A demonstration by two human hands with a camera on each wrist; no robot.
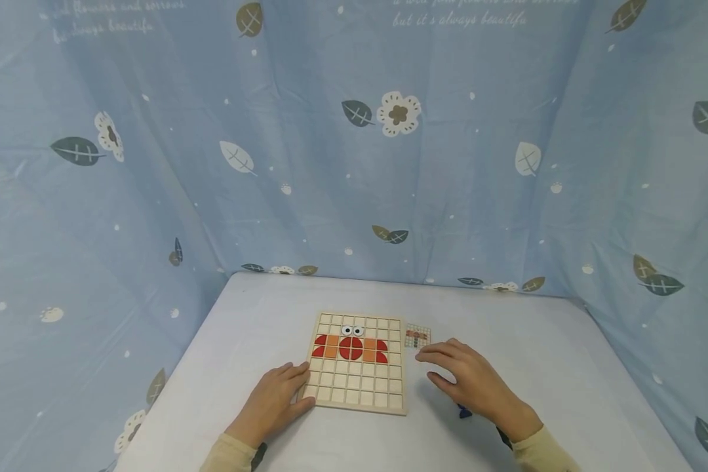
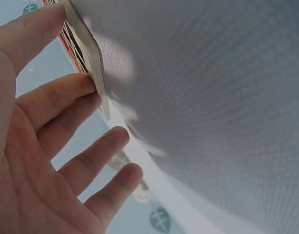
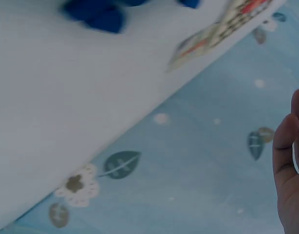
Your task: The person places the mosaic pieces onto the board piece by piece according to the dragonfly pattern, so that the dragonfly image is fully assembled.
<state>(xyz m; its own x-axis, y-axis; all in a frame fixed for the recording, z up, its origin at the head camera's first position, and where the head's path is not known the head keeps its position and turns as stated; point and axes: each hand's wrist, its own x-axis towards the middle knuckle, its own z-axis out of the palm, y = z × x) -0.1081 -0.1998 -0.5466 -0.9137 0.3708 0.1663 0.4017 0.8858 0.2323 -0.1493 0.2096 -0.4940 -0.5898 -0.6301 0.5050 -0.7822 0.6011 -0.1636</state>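
A square wooden grid board (image 1: 354, 396) lies on the table, with red and orange tiles (image 1: 370, 350) and two eye tiles (image 1: 353, 331) forming a crab-like figure. My left hand (image 1: 274, 401) rests against the board's near left corner, fingers fairly straight; in the left wrist view, thumb and fingertips touch the board's edge (image 2: 93, 53). Above the table, right of the board, my right hand (image 1: 472, 380) hovers with loosely bent fingers and holds nothing. A small pattern card (image 1: 417, 335) lies beyond its fingertips. Dark blue pieces (image 3: 103, 17) lie under this hand, mostly hidden from the head view.
The white table (image 1: 283, 295) carries these things. A blue curtain (image 1: 307, 183) with leaves and flowers surrounds its back and sides. The card sits close to the board's right edge.
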